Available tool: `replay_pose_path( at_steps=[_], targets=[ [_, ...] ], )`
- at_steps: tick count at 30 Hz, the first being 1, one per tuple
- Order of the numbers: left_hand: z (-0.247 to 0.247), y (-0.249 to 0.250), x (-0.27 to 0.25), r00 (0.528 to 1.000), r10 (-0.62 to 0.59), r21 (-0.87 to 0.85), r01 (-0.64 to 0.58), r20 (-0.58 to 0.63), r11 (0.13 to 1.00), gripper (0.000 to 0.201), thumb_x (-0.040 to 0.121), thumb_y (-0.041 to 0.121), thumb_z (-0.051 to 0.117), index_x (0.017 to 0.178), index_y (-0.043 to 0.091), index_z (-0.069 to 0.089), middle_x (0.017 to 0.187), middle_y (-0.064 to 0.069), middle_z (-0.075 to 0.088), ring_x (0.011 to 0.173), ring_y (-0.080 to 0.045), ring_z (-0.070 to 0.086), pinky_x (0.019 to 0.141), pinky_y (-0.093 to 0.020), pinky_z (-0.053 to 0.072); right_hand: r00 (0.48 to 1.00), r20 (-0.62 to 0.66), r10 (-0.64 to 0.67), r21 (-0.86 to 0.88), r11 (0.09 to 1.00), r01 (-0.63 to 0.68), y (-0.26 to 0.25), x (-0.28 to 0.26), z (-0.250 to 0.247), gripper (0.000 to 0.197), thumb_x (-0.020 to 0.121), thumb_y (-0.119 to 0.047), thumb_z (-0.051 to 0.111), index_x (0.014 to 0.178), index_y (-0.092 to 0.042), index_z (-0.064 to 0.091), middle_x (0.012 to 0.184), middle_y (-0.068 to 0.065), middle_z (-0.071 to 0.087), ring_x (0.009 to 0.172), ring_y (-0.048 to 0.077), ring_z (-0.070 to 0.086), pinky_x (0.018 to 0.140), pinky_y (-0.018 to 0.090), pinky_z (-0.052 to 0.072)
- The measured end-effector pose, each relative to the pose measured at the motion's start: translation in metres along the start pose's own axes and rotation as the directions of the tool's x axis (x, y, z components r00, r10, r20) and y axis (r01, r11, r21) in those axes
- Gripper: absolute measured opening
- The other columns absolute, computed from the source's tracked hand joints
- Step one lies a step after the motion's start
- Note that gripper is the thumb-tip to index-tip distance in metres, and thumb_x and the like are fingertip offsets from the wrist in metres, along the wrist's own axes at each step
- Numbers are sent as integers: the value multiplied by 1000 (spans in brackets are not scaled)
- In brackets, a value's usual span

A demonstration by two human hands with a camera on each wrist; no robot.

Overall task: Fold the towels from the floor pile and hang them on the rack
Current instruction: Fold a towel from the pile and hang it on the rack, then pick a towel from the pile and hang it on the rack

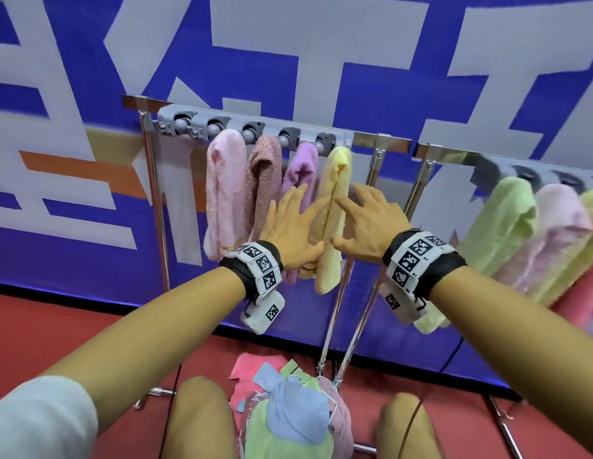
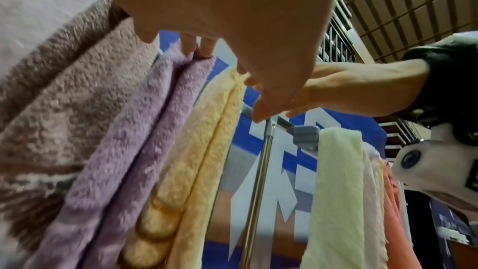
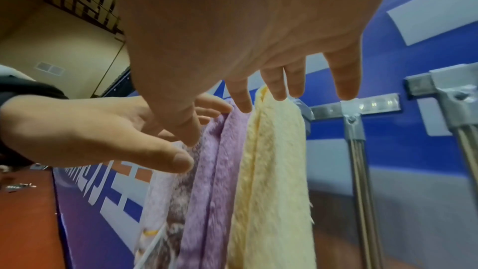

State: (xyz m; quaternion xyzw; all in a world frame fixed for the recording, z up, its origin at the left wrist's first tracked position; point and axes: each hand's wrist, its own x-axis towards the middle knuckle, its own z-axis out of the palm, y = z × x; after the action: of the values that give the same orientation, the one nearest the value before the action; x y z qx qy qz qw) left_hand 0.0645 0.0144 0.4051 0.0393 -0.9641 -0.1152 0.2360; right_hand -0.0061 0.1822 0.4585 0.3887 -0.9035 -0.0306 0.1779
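Blue-and-white printed banner wall (image 1: pixel 89 77) behind, red floor (image 1: pixel 39 332) below. Head view: metal rack with grey clip bar (image 1: pixel 252 125) carries four folded towels; left hand (image 1: pixel 290 226) and right hand (image 1: pixel 368 223), fingers spread and holding nothing, flank the pale yellow terry towel (image 1: pixel 334 200). Multicoloured towel pile (image 1: pixel 288 412) on the floor between the knees. Left wrist view: fingertips (image 2: pixel 207 48) touch the lilac towel (image 2: pixel 134 150). Right wrist view: straight fingers (image 3: pixel 276 85) at the yellow towel's top.
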Motion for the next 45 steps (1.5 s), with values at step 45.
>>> replay_pose_path(
  at_steps=[45],
  targets=[
    [363, -90, -146, 658, -379, 152, 377, 651, 914, 83, 81, 55, 64, 151, 27, 29, 161, -14, 18, 148, -32, 16, 118, -54, 17, 657, 738, -153, 256, 965, -63, -24, -127, 484, 81, 76, -76, 43, 145, -35, 32, 162, 6, 13, 148, 28, 13, 113, 67, 6]
  ],
)
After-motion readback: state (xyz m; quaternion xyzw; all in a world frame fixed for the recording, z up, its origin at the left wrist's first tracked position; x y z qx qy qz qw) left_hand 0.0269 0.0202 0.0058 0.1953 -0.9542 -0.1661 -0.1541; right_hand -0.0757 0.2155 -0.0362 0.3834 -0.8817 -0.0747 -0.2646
